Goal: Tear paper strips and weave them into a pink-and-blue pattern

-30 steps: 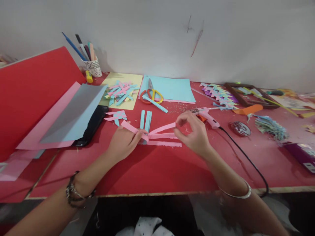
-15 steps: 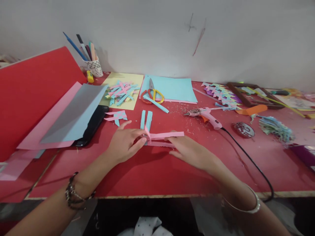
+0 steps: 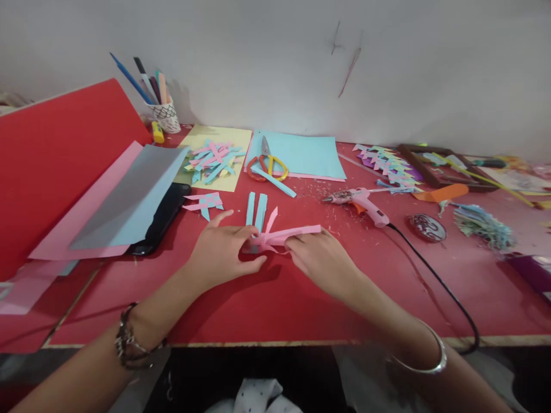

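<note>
Pink paper strips (image 3: 289, 233) lie woven across two upright light-blue paper strips (image 3: 260, 212) on the red table in front of me. My left hand (image 3: 226, 249) presses its fingertips on the left end of this weave, with the thumb held apart below. My right hand (image 3: 318, 252) pinches the pink strips near their right end; its fingertips are partly hidden. One short pink end sticks up at the crossing. Left of the weave lies a finished-looking woven piece (image 3: 206, 202) of pink and blue strips. Scissors (image 3: 266, 162) with red and yellow handles rest behind.
A pink glue gun (image 3: 359, 201) with a black cord lies to the right. Cut strips (image 3: 215, 160) are heaped on yellow paper at the back. Blue sheets (image 3: 310, 152), a black phone-like object (image 3: 161, 223), a pen cup (image 3: 166, 116) and a dark wooden frame (image 3: 456, 172) stand around.
My right hand has closed on the pink strips and moved slightly left. The short pink end at the crossing now points up to the right. My left thumb has come away from the strips.
</note>
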{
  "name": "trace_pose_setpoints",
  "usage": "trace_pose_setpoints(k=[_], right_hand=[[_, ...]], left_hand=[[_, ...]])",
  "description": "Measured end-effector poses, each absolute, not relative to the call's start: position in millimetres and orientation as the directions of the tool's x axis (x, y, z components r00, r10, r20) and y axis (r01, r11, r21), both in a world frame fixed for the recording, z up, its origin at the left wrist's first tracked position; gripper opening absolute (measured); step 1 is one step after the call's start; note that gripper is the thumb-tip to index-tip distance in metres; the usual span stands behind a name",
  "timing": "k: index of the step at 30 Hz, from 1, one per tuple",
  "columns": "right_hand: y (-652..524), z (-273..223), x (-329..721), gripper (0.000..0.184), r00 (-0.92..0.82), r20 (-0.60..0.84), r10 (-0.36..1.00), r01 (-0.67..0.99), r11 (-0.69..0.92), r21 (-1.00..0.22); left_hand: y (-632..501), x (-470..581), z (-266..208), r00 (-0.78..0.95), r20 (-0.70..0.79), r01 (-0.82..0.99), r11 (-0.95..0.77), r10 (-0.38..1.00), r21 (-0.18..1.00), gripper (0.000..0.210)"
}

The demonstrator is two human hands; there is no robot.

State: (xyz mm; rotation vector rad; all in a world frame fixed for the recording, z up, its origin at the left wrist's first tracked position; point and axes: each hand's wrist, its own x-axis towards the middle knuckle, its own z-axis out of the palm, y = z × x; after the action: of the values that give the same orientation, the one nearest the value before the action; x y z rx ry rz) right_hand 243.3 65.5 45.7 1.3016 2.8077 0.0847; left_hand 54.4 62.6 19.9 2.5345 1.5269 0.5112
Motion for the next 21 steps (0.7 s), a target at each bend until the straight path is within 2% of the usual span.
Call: trace_pose_setpoints(k=[5,8,10,12,15,19,21], right_hand=[[62.6,44.3,251.9,0.025,-0.753,0.308,0.582,0.638,0.76,0.125],[59.4,44.6,250.3,0.031,-0.771,0.422,0.477,0.583,0.795,0.166],[58.0,43.7,246.7,0.03,-0.763,0.463,0.451,0.575,0.802,0.165],[57.9,41.1,242.5,0.029,-0.741,0.474,0.476,0.589,0.799,0.119],[60.7,36.1,238.1,0.027,-0.673,0.45,0.587,0.649,0.76,-0.022],[68.1,37.1,241.9,0.018,-0.535,0.481,0.694,0.734,0.664,-0.142],[72.2,42.3,248.5,0.023,-0.517,0.477,0.711,0.727,0.659,-0.194]], left_hand=[[58.8,57.1,15.8,0.451,0.309,0.849,-0.509,0.838,0.143,0.034],[56.7,59.9,14.7,0.48,0.338,0.843,-0.532,0.809,0.079,0.035],[56.3,61.9,15.3,0.475,0.338,0.847,-0.526,0.813,0.076,0.034],[56.5,63.8,16.7,0.454,0.325,0.855,-0.509,0.829,0.102,0.03],[57.2,65.4,17.9,0.419,0.324,0.868,-0.479,0.848,0.132,0.029],[58.2,64.1,14.8,0.421,0.399,0.873,-0.483,0.815,0.064,0.032],[59.0,62.7,12.5,0.428,0.44,0.875,-0.485,0.789,0.019,0.032]])
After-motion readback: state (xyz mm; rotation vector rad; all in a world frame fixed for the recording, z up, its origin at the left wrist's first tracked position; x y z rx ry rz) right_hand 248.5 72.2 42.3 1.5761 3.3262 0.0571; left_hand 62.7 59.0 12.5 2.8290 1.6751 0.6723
